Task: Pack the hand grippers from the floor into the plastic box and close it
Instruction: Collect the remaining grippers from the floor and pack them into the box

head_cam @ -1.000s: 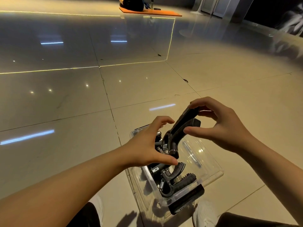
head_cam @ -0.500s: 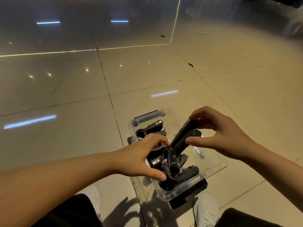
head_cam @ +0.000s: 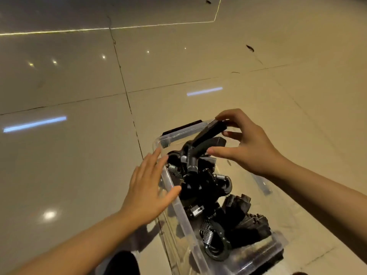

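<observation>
Head view: clear plastic box [head_cam: 179,211] on tiled floor [head_cam: 69,155], no legible writing. Right hand [head_cam: 246,143] at 1 o'clock pinches top hand gripper [head_cam: 206,143]; left hand [head_cam: 149,187] flat, fingers straight, at box's left wall.

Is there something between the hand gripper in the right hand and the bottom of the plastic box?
Yes. The held hand gripper sits above other hand grippers piled in the plastic box, blocking the bottom beneath it.
</observation>
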Demonstrator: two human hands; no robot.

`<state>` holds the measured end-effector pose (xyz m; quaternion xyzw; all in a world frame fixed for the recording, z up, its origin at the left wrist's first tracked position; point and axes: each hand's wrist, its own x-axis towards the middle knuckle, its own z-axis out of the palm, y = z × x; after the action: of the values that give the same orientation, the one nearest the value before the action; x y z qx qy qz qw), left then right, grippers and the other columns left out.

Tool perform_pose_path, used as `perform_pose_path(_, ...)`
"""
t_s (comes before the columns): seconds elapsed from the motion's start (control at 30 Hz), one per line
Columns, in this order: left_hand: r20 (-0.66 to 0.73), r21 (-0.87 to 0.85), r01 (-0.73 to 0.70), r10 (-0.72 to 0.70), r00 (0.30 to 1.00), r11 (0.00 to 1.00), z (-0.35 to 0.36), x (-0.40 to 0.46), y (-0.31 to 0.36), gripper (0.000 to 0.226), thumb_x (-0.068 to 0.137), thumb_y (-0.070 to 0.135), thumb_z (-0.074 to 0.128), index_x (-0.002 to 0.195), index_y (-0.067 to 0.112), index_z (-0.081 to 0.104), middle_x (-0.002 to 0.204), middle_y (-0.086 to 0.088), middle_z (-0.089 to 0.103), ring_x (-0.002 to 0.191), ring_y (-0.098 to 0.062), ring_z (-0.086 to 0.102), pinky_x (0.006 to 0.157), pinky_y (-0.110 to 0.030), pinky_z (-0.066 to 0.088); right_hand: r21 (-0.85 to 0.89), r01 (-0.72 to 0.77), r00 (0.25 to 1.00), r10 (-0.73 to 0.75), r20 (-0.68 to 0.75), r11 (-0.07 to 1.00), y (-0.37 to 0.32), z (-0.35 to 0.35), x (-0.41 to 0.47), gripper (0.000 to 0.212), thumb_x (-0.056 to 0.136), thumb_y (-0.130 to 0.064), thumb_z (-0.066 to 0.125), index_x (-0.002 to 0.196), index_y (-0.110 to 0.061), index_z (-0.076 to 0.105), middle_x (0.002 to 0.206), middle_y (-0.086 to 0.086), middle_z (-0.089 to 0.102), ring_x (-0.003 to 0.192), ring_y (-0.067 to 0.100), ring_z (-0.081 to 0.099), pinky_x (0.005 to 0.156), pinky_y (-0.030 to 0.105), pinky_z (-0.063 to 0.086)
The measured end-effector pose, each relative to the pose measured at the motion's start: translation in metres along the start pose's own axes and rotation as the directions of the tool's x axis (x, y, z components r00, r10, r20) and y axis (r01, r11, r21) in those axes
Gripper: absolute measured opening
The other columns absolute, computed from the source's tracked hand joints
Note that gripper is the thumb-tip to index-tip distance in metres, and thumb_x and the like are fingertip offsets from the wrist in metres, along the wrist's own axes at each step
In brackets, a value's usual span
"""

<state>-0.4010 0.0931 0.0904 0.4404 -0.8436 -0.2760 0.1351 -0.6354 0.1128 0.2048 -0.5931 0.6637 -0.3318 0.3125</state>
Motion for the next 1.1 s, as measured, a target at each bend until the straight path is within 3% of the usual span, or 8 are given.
perform_pose_path(0.13,-0.119,-0.266,0.028,-0.062,0.991,0.963,0.04,-0.006,0.0,0.069,0.084,0.051,0.033,0.145,0.04,0.002,0.154,0.016,-0.016,0.143,-0.008,-0.008,0.115,-0.05,0.007,0.174,-0.094,0.988,0.071,0.134,0.98,0.06,0.028,0.021,0.07,0.062,-0.023,0.084,0.12,-0.03,0.044,0.127,-0.011,0.05,0.123,0.005,0.047,0.106,0.027,0.039)
perform_pose_path(0.27,-0.142,-0.136,-0.034,0.014,0.99,0.99,0.045,0.0,-0.01,0.074,0.081,0.046,0.039,0.146,0.033,0.007,0.156,0.008,-0.011,0.144,-0.018,-0.006,0.115,-0.046,0.002,-0.34,-0.046,0.949,0.147,0.277,0.939,0.1,0.024,0.018,0.089,0.066,-0.03,0.084,0.138,-0.032,0.031,0.141,-0.009,0.043,0.123,0.004,0.041,0.103,0.025,0.033)
perform_pose_path(0.33,-0.152,-0.103,-0.037,0.021,0.988,0.994,0.043,-0.002,-0.009,0.074,0.08,0.045,0.04,0.146,0.029,0.011,0.157,0.004,-0.006,0.144,-0.02,-0.006,0.113,-0.046,0.002,-0.462,0.022,0.953,0.121,0.278,0.887,0.102,0.025,0.017,0.092,0.069,-0.032,0.081,0.143,-0.031,0.027,0.146,-0.01,0.038,0.127,0.008,0.039,0.098,0.02,0.028)
perform_pose_path(0.57,-0.141,-0.023,-0.186,0.181,0.973,0.982,0.04,0.004,-0.006,0.055,0.083,0.032,0.043,0.137,0.028,0.038,0.153,0.0,0.021,0.144,-0.026,0.004,0.111,-0.059,0.012,-0.533,0.22,0.953,-0.064,0.295,0.817,0.111,0.035,0.03,0.068,0.081,-0.023,0.071,0.14,-0.024,0.037,0.152,0.004,0.028,0.137,0.024,0.029,0.103,0.027,0.025)
perform_pose_path(0.7,-0.131,-0.015,-0.172,0.169,0.977,0.985,0.039,0.002,-0.006,0.053,0.085,0.033,0.042,0.137,0.027,0.037,0.152,0.002,0.021,0.144,-0.027,0.005,0.109,-0.06,0.018,-0.531,0.214,0.967,-0.101,0.233,0.82,0.114,0.045,0.025,0.064,0.081,-0.029,0.07,0.138,-0.019,0.041,0.15,0.008,0.03,0.134,0.027,0.033,0.104,0.039,0.037)
perform_pose_path(0.8,-0.133,0.022,-0.182,0.183,0.974,0.983,0.037,0.003,-0.006,0.054,0.085,0.034,0.042,0.138,0.027,0.036,0.152,0.002,0.022,0.144,-0.027,0.006,0.108,-0.061,0.02,-0.495,0.204,0.971,-0.112,0.21,0.844,0.116,0.047,0.025,0.062,0.085,-0.03,0.066,0.139,-0.02,0.038,0.152,0.006,0.025,0.135,0.025,0.033,0.104,0.036,0.037)
perform_pose_path(0.97,-0.114,0.009,-0.234,0.233,0.966,0.972,0.038,0.005,-0.016,0.062,0.081,0.036,0.041,0.142,0.034,0.028,0.153,0.003,0.021,0.144,-0.026,0.006,0.104,-0.062,0.024,-0.506,0.194,0.977,-0.121,0.173,0.841,0.122,0.056,0.017,0.06,0.084,-0.037,0.061,0.137,-0.019,0.039,0.151,0.01,0.028,0.109,0.03,0.059,0.079,0.036,0.054)
perform_pose_path(1.1,-0.114,0.028,-0.222,0.224,0.968,0.975,0.035,0.008,-0.016,0.059,0.084,0.038,0.039,0.142,0.038,0.027,0.153,0.007,0.019,0.144,-0.024,0.007,0.107,-0.053,0.02,-0.548,0.214,0.974,-0.136,0.18,0.809,0.12,0.052,0.024,0.063,0.082,-0.039,0.064,0.137,-0.018,0.041,0.15,0.012,0.03,0.113,0.032,0.056,0.082,0.039,0.054)
